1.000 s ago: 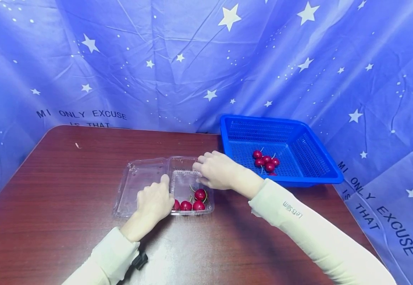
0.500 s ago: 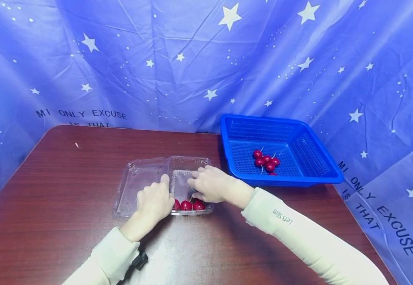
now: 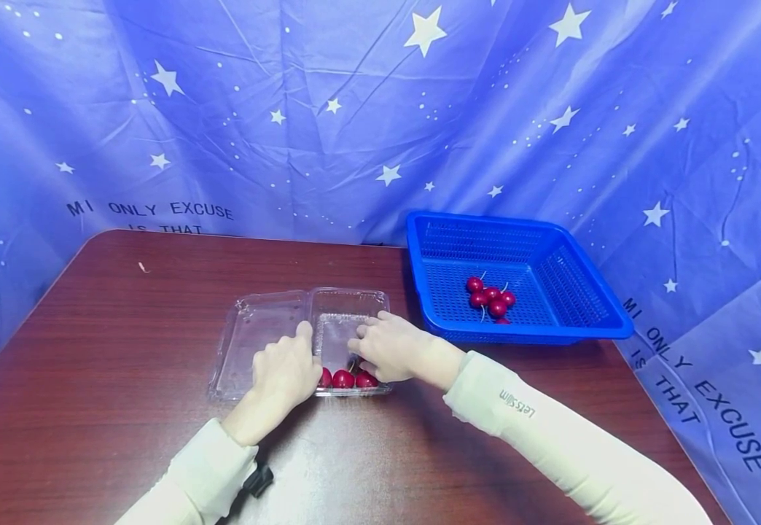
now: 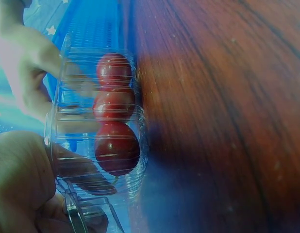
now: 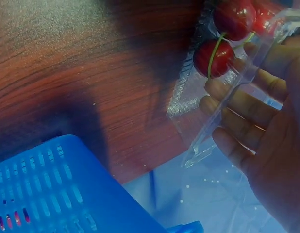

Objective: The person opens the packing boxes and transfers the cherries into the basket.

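Observation:
A clear plastic clamshell box (image 3: 336, 337) lies unfolded on the table, its lid (image 3: 264, 328) to the left. Red cherries (image 3: 343, 378) with stems line its near side. My left hand (image 3: 285, 370) grips the wall where lid and box meet; in the left wrist view its thumb (image 4: 87, 167) reaches inside and the fingers stay outside. My right hand (image 3: 390, 344) reaches over the right rim into the box. From the right wrist, its fingers (image 5: 242, 119) look spread and fairly straight, the tips by a stemmed cherry (image 5: 214, 59). Nothing clearly sits between them.
A blue perforated basket (image 3: 538, 329) stands at the back right, with several cherries (image 3: 490, 295) on its floor. A small pale scrap (image 3: 143, 267) lies at the table's far left. A starry blue cloth (image 3: 328, 146) hangs behind the table.
My right hand has moved from the box's right rim inward and toward the near cherries, and now covers the upper cherry. My left hand, the box and the basket have stayed put.

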Tool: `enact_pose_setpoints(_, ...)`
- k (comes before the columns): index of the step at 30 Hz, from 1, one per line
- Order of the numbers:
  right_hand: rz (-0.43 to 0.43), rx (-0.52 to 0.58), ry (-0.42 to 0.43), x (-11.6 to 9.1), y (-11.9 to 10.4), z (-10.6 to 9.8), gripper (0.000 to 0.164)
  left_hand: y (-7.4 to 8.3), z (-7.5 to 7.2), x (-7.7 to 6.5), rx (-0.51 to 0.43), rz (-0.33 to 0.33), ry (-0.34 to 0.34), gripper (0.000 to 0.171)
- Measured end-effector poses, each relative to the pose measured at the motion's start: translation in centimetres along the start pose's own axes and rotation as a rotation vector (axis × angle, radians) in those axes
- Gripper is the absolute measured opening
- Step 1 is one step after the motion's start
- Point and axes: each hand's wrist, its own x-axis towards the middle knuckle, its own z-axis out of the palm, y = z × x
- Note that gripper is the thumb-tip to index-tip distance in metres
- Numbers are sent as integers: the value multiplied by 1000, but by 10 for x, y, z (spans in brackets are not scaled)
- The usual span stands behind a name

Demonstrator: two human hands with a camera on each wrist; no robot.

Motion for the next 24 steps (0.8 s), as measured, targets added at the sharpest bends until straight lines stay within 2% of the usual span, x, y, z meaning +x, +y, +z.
enact_pose_setpoints(24,16,46,-61,7,-3,7,24,2,0,0,-1,-5,14,22)
